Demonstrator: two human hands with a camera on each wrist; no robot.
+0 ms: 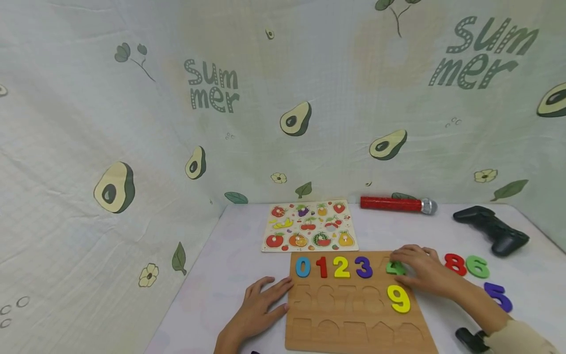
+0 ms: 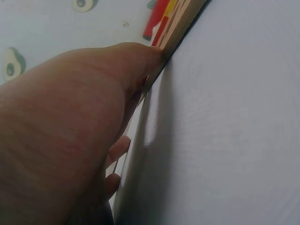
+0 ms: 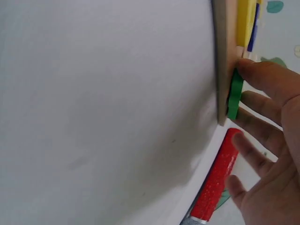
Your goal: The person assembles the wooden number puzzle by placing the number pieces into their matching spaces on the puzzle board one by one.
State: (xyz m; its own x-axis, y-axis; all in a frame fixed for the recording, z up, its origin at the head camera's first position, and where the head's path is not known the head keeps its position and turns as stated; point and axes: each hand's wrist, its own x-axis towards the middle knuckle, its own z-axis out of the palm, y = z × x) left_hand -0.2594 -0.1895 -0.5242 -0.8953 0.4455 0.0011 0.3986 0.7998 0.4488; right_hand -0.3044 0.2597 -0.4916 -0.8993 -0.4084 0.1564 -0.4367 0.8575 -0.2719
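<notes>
While the right hand (image 1: 421,269) pinches green 4 (image 1: 395,268), left hand (image 1: 261,308) loose against board (image 1: 345,317), 0 (image 1: 298,267), 1 (image 1: 322,268), 2 (image 1: 342,268), 3 (image 1: 365,267) in it.

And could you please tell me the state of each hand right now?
Left hand: open, touching the wooden board.
Right hand: closed, pinching the green 4.

The desk (image 1: 239,236) has a pale surface. A wooden number board (image 1: 336,315) lies at the front; a fruit puzzle board (image 1: 288,232) lies directly behind it. A red microphone (image 1: 391,203) lies along the rear edge, a black game controller (image 1: 491,228) to its right. A red 8 (image 1: 455,265), green 6 (image 1: 469,265) and purple 5 (image 1: 494,288) lie forward of the controller.
</notes>
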